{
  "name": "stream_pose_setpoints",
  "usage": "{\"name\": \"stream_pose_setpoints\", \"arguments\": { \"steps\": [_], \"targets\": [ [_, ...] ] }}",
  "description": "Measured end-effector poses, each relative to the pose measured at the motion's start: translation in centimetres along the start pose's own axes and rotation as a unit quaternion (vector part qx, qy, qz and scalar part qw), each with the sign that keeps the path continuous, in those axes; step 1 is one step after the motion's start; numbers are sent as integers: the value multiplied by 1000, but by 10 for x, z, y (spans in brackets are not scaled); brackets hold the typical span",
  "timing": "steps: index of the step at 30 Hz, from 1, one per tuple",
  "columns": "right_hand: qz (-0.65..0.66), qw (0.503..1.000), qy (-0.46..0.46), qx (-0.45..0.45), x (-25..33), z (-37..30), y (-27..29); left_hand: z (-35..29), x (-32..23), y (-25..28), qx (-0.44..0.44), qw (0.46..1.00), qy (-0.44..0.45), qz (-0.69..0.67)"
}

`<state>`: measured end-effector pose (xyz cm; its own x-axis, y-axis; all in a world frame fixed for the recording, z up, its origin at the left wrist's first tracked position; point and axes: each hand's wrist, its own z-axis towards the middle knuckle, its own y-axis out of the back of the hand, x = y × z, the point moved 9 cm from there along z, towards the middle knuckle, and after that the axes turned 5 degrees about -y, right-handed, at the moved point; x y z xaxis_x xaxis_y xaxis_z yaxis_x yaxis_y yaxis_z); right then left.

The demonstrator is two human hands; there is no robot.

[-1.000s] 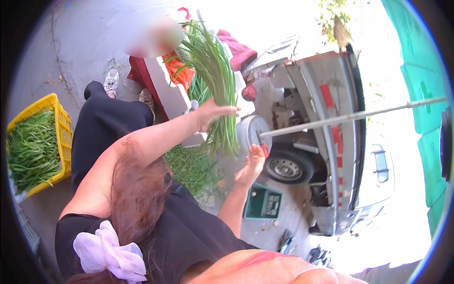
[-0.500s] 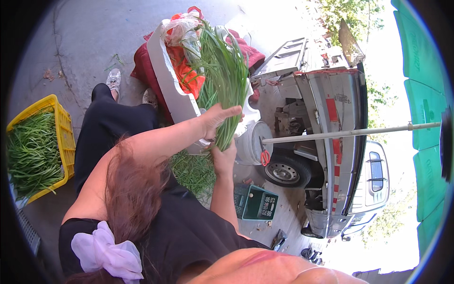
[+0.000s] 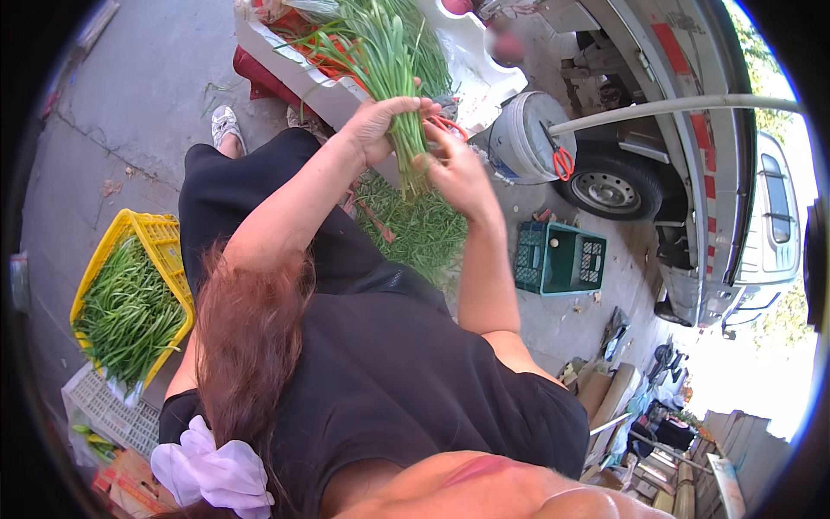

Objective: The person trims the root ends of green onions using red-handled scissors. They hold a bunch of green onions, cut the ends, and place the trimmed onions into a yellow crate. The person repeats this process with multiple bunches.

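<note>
My left hand (image 3: 373, 131) is closed round a bunch of long green chives (image 3: 399, 73), its leaves fanning upward and its pale stem ends hanging below. At the right side of those stems, my right hand (image 3: 460, 180) is closed on the bunch, its fingers bent and partly hidden. Behind the hands stands a white foam box (image 3: 290, 59) with more chives (image 3: 437, 54) and red-orange plastic in it. A red loop (image 3: 448, 127) shows just beyond my right hand; I cannot tell what it belongs to.
A grey-white bucket (image 3: 517, 143) with red-handled scissors (image 3: 562, 163) on its lid stands right of the box, by a pole (image 3: 657, 111) and a truck wheel (image 3: 608, 190). Loose green trimmings (image 3: 415, 227) lie below my hands. A green crate (image 3: 560, 290) is right; a yellow crate (image 3: 164, 251) of chives is left.
The view has swung, so the box and bucket sit higher and farther right. My left hand keeps the bunch; my right hand has shifted from beneath the stems to their right side.
</note>
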<state>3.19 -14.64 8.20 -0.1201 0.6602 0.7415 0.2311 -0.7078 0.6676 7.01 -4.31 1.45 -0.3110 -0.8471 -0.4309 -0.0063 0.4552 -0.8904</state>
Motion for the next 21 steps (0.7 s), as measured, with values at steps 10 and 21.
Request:
{"name": "stream_pose_setpoints", "arguments": {
  "steps": [10, 21],
  "targets": [
    [-285, 949, -125, 56, -130, 107, -2, 17, -65, -3, 52, 993, -59, -88],
    [-478, 873, -94, -20, -60, 115, 3, 19, -93, -9, 108, 980, -74, -147]
  ]
}}
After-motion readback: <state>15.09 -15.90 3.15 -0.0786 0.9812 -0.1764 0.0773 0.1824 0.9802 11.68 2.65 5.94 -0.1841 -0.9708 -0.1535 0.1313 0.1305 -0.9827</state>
